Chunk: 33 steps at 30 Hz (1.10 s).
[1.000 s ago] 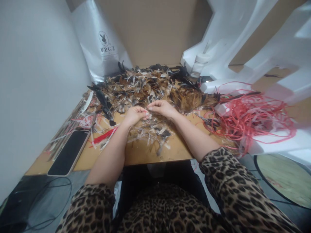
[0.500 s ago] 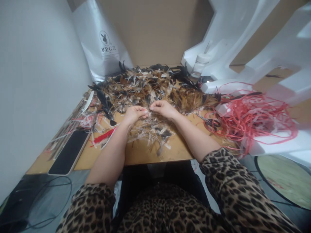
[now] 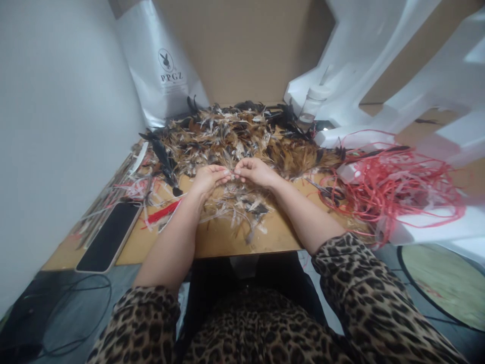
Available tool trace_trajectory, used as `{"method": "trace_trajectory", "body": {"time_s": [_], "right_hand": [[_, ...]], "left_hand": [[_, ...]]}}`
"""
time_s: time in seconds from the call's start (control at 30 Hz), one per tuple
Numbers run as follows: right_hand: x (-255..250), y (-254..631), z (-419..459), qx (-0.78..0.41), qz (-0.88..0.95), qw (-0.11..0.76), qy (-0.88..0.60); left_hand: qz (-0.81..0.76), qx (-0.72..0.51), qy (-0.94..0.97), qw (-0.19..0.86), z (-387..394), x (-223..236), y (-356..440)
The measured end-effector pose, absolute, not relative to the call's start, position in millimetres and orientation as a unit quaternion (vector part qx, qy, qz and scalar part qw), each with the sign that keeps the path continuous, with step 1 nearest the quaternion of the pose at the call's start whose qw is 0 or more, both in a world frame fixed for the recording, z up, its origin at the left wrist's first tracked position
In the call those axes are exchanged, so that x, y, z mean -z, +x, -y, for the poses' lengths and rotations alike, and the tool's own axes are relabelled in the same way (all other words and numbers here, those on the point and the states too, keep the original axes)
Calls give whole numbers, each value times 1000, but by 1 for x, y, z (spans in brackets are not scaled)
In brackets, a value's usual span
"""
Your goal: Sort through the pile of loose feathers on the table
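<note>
The person's left hand [image 3: 210,180] and right hand [image 3: 257,173] nearly meet, each grip pinched closed, on what one cannot tell. One large feather pile [image 3: 227,134] lies just beyond both, about equally near, its long axis running left to right across the surface [image 3: 223,242]. One smaller feather scatter [image 3: 245,203] lies bodyward, its feathers uncountable.

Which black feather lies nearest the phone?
The long black feather at the left edge of the feather pile; other black ones lie farther back or right.
</note>
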State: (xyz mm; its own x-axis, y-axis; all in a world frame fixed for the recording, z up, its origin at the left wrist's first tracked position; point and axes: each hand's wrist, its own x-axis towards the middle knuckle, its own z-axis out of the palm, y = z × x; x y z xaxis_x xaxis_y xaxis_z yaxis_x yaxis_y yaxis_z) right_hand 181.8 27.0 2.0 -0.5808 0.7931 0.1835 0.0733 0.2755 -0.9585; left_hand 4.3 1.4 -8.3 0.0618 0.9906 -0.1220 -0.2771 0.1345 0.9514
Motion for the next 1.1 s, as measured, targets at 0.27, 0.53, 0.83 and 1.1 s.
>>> {"method": "trace_trajectory", "body": {"time_s": [0.27,0.53,0.83,1.1], "right_hand": [[-9,184,-22,-522,745,304,-284],[-14,184,-21,-468,733,368,-329],[-12,182,-15,-156,854,388,-311],[-21,184,-6,-29,896,302,-325]], "left_hand": [[-428,-533,397,612,-3,9,2],[-442,-543,382,604,-2,6,4],[-463,-526,402,590,0,5,6],[-466,-528,434,561,0,6,8]]}}
